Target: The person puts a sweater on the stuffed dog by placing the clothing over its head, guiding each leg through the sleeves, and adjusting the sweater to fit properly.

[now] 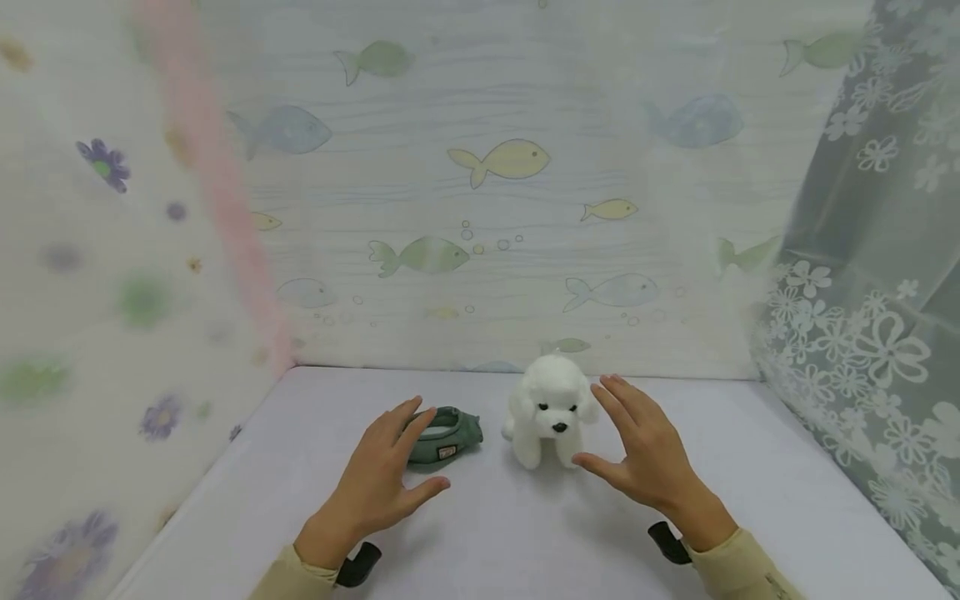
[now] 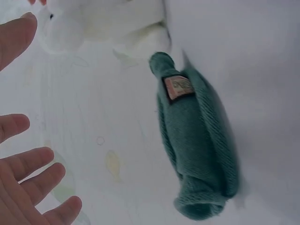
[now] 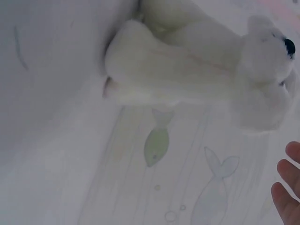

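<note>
A white plush dog (image 1: 553,398) stands on the white table, its face turned toward me. To its left lies a small green knit garment (image 1: 462,432) with a patch label (image 2: 179,87) and short tube-like ends. My left hand (image 1: 382,479) is spread in front of the garment, overlapping its left side in the head view; its fingers are straight and hold nothing. My right hand (image 1: 641,446) hovers beside the dog's right side as I see it, fingers extended and thumb apart, also holding nothing. In the right wrist view, only some fingertips (image 3: 288,187) show below the dog's head.
A fish-print sheet (image 1: 510,250) hangs behind the white table (image 1: 495,542). Flower-patterned cloth (image 1: 112,292) closes off the left side, and a sheer curtain with white flowers (image 1: 862,350) the right. Dark wrist straps (image 1: 358,565) hang below both wrists.
</note>
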The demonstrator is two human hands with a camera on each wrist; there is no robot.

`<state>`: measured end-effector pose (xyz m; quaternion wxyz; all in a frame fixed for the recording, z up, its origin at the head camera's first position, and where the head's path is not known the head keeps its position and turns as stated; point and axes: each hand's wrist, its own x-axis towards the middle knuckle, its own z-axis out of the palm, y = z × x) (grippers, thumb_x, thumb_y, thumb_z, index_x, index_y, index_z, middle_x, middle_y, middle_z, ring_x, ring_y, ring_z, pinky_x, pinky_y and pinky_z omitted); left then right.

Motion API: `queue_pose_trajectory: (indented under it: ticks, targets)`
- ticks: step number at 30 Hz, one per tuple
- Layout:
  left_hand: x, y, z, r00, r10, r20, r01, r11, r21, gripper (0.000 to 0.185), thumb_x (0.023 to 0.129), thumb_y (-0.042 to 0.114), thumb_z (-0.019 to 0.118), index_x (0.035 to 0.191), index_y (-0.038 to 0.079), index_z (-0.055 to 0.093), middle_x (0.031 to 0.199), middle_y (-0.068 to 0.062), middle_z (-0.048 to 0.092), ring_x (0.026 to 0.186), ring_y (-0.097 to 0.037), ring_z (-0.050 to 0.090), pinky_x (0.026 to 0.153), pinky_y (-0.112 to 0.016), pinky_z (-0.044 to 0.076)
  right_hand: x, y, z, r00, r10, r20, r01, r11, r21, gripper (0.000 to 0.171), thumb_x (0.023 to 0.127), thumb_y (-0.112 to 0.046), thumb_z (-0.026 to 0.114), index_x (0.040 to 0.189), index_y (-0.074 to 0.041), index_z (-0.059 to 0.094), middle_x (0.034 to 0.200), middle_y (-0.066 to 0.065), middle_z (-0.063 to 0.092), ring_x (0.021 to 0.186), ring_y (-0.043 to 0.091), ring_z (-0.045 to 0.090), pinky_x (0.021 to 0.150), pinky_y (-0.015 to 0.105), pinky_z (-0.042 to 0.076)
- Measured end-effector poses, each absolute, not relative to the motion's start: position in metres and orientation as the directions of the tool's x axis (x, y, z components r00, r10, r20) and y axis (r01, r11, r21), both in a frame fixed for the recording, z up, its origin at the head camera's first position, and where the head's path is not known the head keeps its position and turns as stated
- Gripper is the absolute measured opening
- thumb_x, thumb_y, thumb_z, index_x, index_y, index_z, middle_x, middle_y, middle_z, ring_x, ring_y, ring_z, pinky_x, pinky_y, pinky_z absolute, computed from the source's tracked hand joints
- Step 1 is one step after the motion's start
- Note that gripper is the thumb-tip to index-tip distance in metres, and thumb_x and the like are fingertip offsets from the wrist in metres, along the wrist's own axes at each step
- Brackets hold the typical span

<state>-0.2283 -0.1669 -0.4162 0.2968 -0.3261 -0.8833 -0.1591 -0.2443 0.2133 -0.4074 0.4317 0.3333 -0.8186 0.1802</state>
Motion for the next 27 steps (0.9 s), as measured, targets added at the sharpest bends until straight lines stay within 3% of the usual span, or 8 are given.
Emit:
queue_pose_trajectory:
  ticks: [10,27]
  targets:
    - [-0.230,-0.159,-0.407,-0.575,0.495,0.651,0.706,0.703,0.089,0.082,0.078,0.049,0.075,0.140,0.007,0.044,0.145,-0.015,0.040,0.129,-0.032,0.043,0.098,-0.049,0.041,-0.249,0.179,-0.395,-0.368,-0.430,0.824,-0.754,0.657,0.006,0.081,0.083,-0.063,0.060,0.136,-0.002,0.050,0.135,0.019,0.051,0.129,0.039,0.042,0.104,0.049,0.032]
    - [-0.232,-0.180,-0.405,-0.591,0.472,0.654,0.668,0.741,0.069,0.082,0.073,0.042,0.081,0.137,0.005,0.047,0.140,-0.015,0.044,0.125,-0.032,0.046,0.097,-0.049,0.042,-0.259,0.123,-0.383,-0.412,-0.558,0.720,-0.785,0.619,0.030,0.082,0.079,-0.055,0.069,0.142,-0.009,0.044,0.145,0.011,0.041,0.137,0.030,0.033,0.112,0.045,0.025]
